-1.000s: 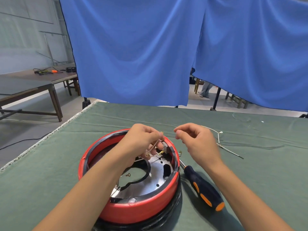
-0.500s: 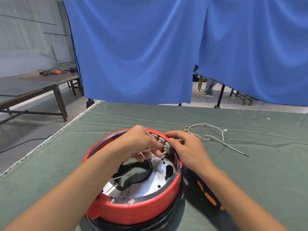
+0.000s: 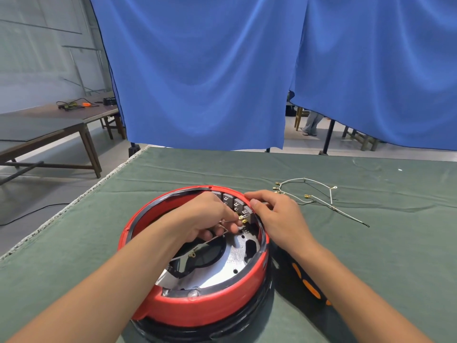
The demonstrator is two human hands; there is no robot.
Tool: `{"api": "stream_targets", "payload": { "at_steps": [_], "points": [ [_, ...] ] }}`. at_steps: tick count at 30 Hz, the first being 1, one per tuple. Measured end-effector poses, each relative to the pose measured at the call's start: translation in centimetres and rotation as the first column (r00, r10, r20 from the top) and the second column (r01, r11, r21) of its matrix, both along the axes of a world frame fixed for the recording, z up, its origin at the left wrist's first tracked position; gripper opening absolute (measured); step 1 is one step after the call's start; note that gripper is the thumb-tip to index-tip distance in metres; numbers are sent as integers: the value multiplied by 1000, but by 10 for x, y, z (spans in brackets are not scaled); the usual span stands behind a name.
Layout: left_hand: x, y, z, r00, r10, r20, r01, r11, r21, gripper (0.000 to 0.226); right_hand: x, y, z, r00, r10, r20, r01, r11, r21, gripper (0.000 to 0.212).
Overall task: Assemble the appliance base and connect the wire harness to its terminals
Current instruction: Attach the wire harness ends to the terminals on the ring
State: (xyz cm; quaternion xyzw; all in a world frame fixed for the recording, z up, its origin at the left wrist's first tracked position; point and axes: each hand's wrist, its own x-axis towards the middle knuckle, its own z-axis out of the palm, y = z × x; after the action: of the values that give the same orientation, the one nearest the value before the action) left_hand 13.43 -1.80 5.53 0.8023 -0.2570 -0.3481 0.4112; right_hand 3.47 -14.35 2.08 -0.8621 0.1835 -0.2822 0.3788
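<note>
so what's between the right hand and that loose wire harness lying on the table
Nothing: in the head view the right hand rests on the red base's rim, and only bare green cloth separates it from the loose harness, whose nearest connectors lie just beyond the knuckles.

wire harness (image 3: 319,194) right of base (image 3: 197,300)

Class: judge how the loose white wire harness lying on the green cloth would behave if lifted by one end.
The harness is thin and branched, so it probably droops and feels light. Its metal terminals may snag on the cloth.
</note>
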Motion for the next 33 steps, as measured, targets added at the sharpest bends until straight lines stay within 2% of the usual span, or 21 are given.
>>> {"api": "stream_targets", "payload": {
  "at_steps": [29,31,33],
  "points": [
    [-9,-11,0,997,59,-45,-59,998,-2,15,-6,3,1,998,-36,-59,30,995,-92,27],
    [-9,-10,-1,999,47,-13,-47,999,-4,15,-6,4,-1,999,-41,-34,40,998,-55,26],
    [-10,-10,-2,993,39,110,-41,999,19,15,-6,6,-3,999,-48,-5,48,999,-2,25]
  ]
}}
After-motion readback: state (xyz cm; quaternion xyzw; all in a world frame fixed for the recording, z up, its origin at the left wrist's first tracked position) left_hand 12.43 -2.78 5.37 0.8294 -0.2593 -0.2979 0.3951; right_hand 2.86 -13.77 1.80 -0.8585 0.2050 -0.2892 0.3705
